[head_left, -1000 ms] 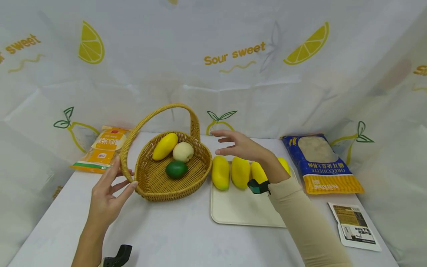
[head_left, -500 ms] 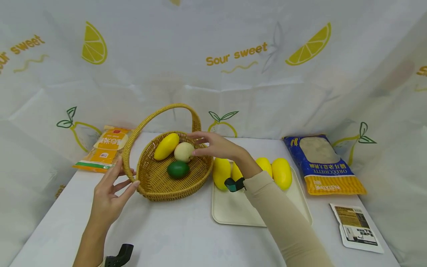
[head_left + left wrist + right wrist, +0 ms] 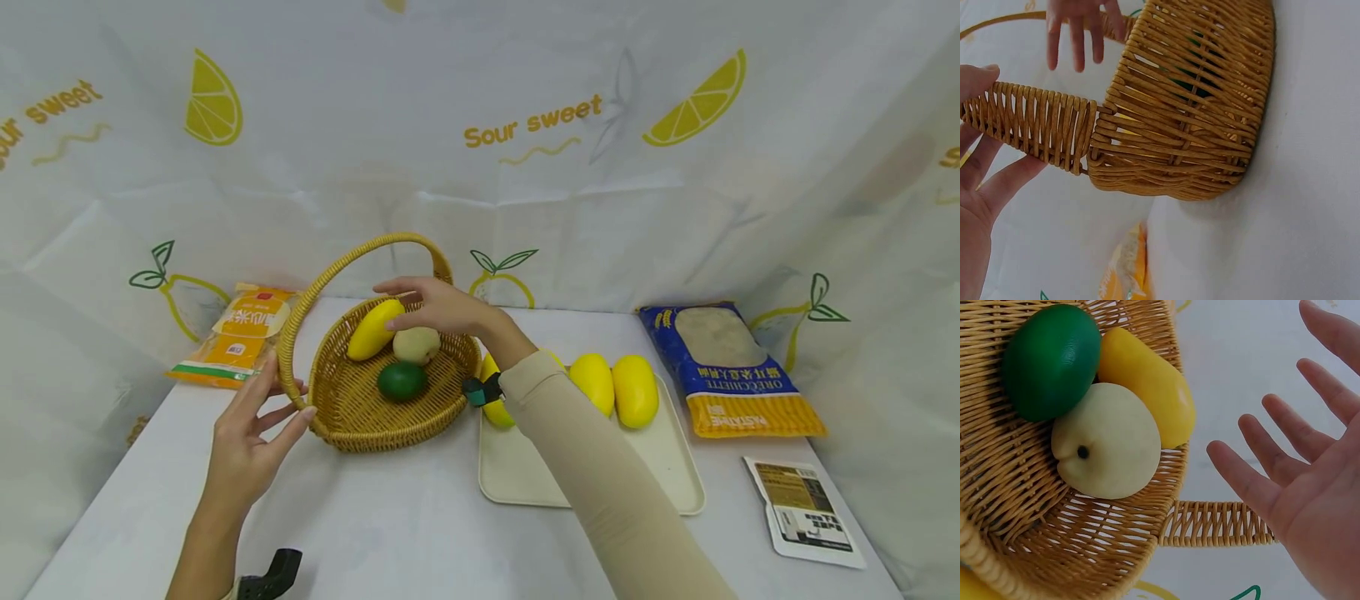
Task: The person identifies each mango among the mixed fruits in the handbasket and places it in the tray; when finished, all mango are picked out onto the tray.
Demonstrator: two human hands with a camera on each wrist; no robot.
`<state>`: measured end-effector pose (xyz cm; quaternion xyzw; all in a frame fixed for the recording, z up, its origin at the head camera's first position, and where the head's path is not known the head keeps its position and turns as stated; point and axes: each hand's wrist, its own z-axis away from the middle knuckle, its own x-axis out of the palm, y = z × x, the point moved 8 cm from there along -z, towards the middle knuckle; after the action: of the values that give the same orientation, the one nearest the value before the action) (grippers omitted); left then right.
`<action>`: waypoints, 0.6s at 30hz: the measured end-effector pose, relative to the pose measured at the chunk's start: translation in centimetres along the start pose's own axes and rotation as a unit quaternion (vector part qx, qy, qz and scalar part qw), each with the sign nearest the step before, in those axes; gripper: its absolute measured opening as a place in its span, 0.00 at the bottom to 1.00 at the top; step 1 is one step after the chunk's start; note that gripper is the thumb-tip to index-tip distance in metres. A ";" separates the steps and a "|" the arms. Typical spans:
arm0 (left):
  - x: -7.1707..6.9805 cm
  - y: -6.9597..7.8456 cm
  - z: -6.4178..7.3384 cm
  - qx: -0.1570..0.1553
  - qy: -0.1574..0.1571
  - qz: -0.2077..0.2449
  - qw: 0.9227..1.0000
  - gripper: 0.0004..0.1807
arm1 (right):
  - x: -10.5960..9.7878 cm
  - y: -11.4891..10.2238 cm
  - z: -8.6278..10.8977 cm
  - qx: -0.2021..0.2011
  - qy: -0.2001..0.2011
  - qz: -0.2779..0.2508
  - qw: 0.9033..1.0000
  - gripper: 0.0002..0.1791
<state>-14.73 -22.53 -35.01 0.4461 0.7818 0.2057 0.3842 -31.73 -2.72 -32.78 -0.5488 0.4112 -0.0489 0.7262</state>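
My left hand grips the lower left end of the handle of the wicker basket, thumb on one side and fingers on the other. In the basket lie a yellow mango, a pale round pear and a dark green oval fruit. Over the basket, above the mango and pear, hovers my right hand, reaching in under the handle arch. In the right wrist view its fingers are spread and hold nothing. The hand hides part of the basket's back rim.
Right of the basket, several yellow mangoes lie along the back of a cream tray, partly covered by my right sleeve. An orange food bag is behind left; a blue pasta bag and a small pouch sit right.
My right hand has moved left from above the tray to over the basket, its fingers still extended. The left hand keeps its grip on the handle, and the basket and fruit stay put.
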 end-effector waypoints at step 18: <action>0.1 0.1 0.0 -0.016 0.000 -0.002 1.000 0.56 | 0.6 2.2 -4.2 0.070 0.004 -0.029 0.997 0.31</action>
<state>-14.66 -22.36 -34.97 0.4380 0.7795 0.2170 0.3916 -34.90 -5.31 -35.15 -0.5078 0.3937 -0.1005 0.7596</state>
